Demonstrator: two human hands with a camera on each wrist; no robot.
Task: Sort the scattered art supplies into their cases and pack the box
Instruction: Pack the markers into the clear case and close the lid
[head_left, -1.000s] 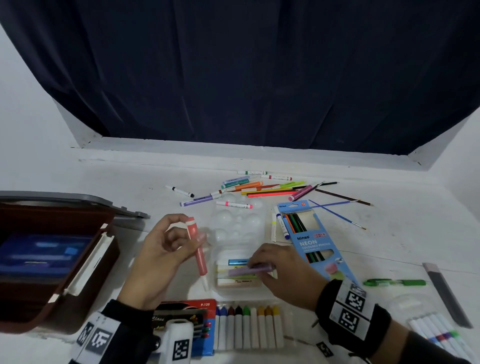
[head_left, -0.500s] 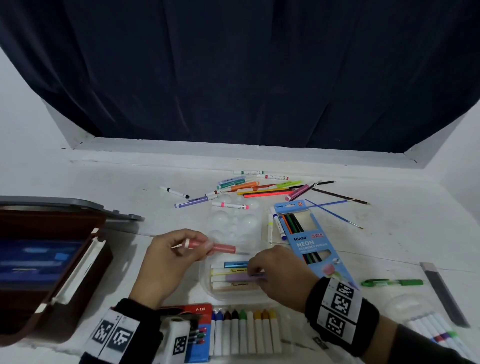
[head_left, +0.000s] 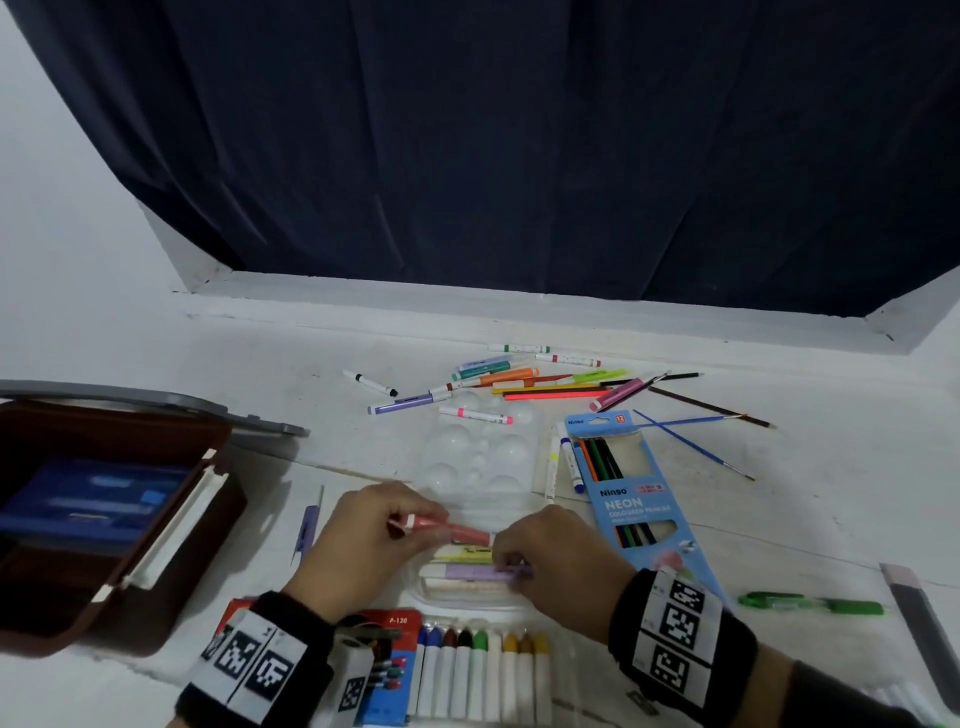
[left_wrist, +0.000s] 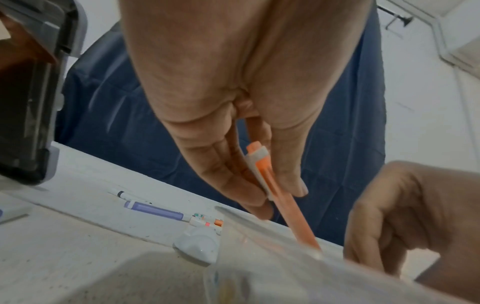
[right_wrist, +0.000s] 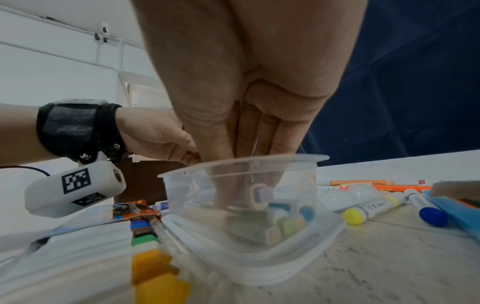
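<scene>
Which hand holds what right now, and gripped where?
Left hand pinches the coral highlighter near its clip end. Right hand pinches the lilac highlighter by its end, inside the clear case.

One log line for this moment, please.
left hand: holds coral highlighter over clear case | right hand: seats purple highlighter

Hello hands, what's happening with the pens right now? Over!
Left hand holds coral pen over clear case. Right hand pinches lilac pen inside it. Nothing blocking.
</scene>
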